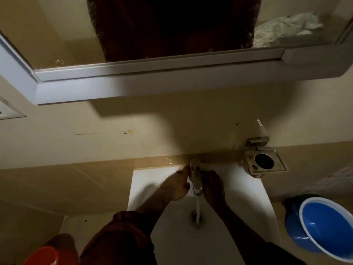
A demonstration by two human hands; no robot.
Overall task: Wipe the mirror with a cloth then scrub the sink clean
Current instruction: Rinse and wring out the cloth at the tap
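Observation:
A white sink [246, 190] sits below me with a chrome tap [195, 178] at its back. Water runs from the spout in a thin stream down to the drain [196, 217]. My left hand [176, 185] touches the left side of the tap, fingers loosely curled and reaching to its base. My right hand [214, 186] rests against the right side of the tap, its fingers hidden in shadow. Neither hand shows a cloth. A white-framed mirror [57, 35] hangs above. A crumpled pale cloth [286, 27] shows at the mirror's upper right.
A metal soap holder [265, 162] is fixed to the wall right of the tap. A blue basin [326, 228] stands at the right of the sink. An orange container [41, 256] is at the lower left. Beige tiles cover the wall.

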